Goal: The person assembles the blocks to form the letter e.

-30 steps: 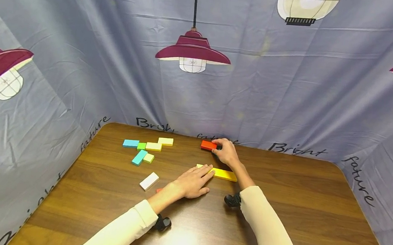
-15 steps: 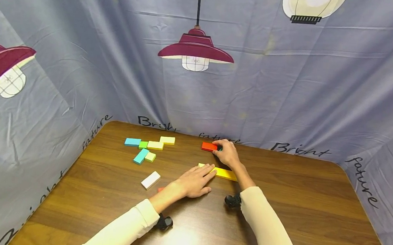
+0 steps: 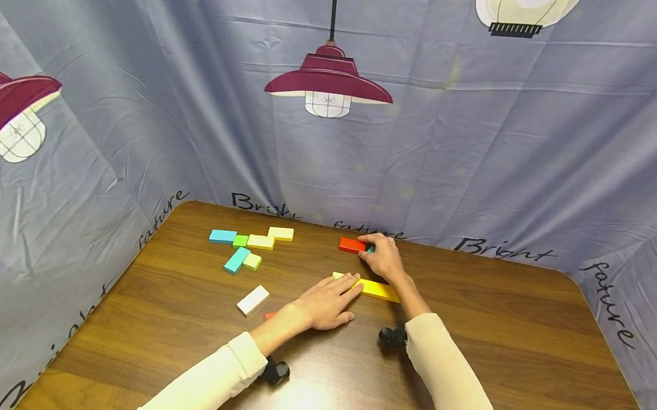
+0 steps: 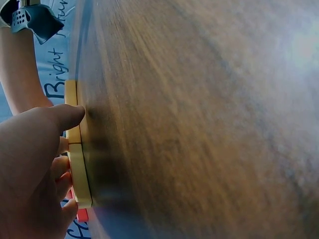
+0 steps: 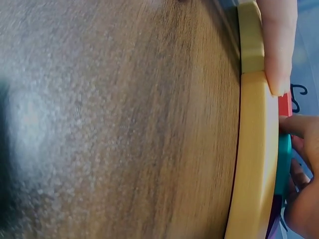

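My left hand (image 3: 324,303) lies flat with straight fingers over two blocks set end to end, a pale yellow one (image 4: 79,174) and a longer golden-yellow one (image 3: 381,291). Behind them, at the table's far side, my right hand (image 3: 384,258) pinches the right end of a red block (image 3: 351,245) between thumb and fingers. A teal block (image 5: 283,159) sits right against that red end, mostly hidden under the right palm in the head view. Beyond the teal block, a dark purple piece (image 5: 273,216) shows in the right wrist view.
Left of the hands lie blue (image 3: 223,237), green (image 3: 240,241), pale yellow (image 3: 261,243) and teal (image 3: 236,260) blocks, some touching. Nearer is a white block (image 3: 253,300). Another red block (image 3: 270,316) is partly hidden by the left forearm. A printed curtain (image 3: 431,142) hangs behind the table.
The view has shifted slightly. Both hands keep their places, the left on the yellow blocks and the right at the red block; slightly more teal shows beside the right fingers.
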{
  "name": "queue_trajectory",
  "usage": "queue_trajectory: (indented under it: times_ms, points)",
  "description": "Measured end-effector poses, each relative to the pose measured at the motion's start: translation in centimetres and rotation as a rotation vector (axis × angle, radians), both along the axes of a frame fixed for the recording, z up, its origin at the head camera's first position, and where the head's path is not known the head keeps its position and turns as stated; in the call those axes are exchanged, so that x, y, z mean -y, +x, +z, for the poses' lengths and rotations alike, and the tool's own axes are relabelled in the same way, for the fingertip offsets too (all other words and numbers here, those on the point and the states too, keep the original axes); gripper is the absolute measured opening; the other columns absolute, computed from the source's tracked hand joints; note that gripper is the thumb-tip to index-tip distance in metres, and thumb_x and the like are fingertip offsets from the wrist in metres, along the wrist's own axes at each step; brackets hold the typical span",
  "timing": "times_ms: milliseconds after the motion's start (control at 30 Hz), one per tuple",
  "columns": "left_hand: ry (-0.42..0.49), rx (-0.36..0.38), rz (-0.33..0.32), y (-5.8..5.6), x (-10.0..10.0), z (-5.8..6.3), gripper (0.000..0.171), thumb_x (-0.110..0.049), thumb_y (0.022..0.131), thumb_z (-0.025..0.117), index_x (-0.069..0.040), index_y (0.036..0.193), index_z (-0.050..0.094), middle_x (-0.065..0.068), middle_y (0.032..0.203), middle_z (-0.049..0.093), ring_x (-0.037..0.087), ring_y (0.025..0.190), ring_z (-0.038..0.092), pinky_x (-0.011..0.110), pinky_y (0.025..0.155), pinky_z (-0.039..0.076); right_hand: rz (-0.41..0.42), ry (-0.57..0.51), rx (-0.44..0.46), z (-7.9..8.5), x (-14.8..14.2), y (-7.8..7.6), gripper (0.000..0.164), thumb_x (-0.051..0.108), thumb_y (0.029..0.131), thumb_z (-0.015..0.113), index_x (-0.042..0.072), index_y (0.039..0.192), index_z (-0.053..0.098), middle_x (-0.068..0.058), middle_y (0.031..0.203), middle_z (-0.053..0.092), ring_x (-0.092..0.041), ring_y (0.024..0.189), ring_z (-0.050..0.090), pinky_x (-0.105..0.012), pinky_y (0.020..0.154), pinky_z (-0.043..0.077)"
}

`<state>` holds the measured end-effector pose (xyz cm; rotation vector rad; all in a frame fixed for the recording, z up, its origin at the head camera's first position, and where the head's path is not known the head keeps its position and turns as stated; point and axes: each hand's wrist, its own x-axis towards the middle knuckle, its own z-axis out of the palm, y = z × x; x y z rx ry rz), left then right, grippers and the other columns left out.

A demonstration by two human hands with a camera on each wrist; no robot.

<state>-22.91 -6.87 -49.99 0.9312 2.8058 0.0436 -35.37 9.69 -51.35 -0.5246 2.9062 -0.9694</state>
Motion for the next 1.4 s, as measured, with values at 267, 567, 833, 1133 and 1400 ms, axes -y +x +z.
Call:
queue_trajectory:
  times_ms: [267, 567, 833, 1133, 1400]
  points:
    - [0.007, -0.013, -0.005, 0.0, 0.0, 0.0, 0.065, -0.042, 0.104, 0.049, -0.013, 0.159, 0.029, 0.007, 0.164, 0.022, 0.02, 0.149, 0.02, 0.039, 0.119, 0.02, 0.005, 0.001, 0.007, 0.0, -0.3, 0.0, 0.037, 0.013, 0.091, 0.074, 0.007, 0.127, 0.069, -0.016, 0.135, 0.059, -0.039, 0.124, 0.047, -0.051, 0.108, 0.035]
    - [-0.008, -0.008, 0.0, 0.0, 0.0, 0.1, 0.066, -0.043, 0.104, 0.048, -0.014, 0.159, 0.027, 0.006, 0.164, 0.02, 0.019, 0.15, 0.018, 0.038, 0.119, 0.018, 0.007, -0.005, 0.008, -0.1, -0.5, 0.0, 0.037, 0.012, 0.09, 0.074, 0.006, 0.126, 0.069, -0.016, 0.135, 0.059, -0.039, 0.124, 0.047, -0.05, 0.106, 0.035]
    - [-0.006, -0.005, -0.001, 0.0, 0.0, 0.1, 0.066, -0.043, 0.105, 0.048, -0.014, 0.159, 0.026, 0.005, 0.165, 0.019, 0.019, 0.15, 0.017, 0.038, 0.119, 0.017, 0.009, -0.009, 0.004, -0.1, -0.6, 0.1, 0.037, 0.012, 0.09, 0.075, 0.006, 0.126, 0.07, -0.017, 0.134, 0.06, -0.039, 0.122, 0.047, -0.05, 0.105, 0.036]
    - [-0.018, -0.001, 0.001, 0.1, -0.1, 0.2, 0.065, -0.043, 0.105, 0.047, -0.014, 0.16, 0.026, 0.005, 0.165, 0.018, 0.018, 0.15, 0.016, 0.038, 0.119, 0.018, 0.001, -0.077, 0.02, 0.1, -1.1, 0.5, 0.044, 0.02, 0.093, 0.072, 0.006, 0.133, 0.064, -0.018, 0.139, 0.054, -0.039, 0.126, 0.043, -0.052, 0.105, 0.036]
    - [-0.007, 0.025, 0.013, 0.3, 0.0, 0.3, 0.065, -0.043, 0.105, 0.046, -0.014, 0.16, 0.024, 0.005, 0.165, 0.016, 0.017, 0.15, 0.015, 0.038, 0.12, 0.016, 0.039, -0.047, -0.036, 0.4, -2.7, 1.4, 0.044, 0.025, 0.104, 0.053, 0.004, 0.143, 0.054, -0.018, 0.149, 0.044, -0.039, 0.139, 0.035, -0.056, 0.113, 0.027]
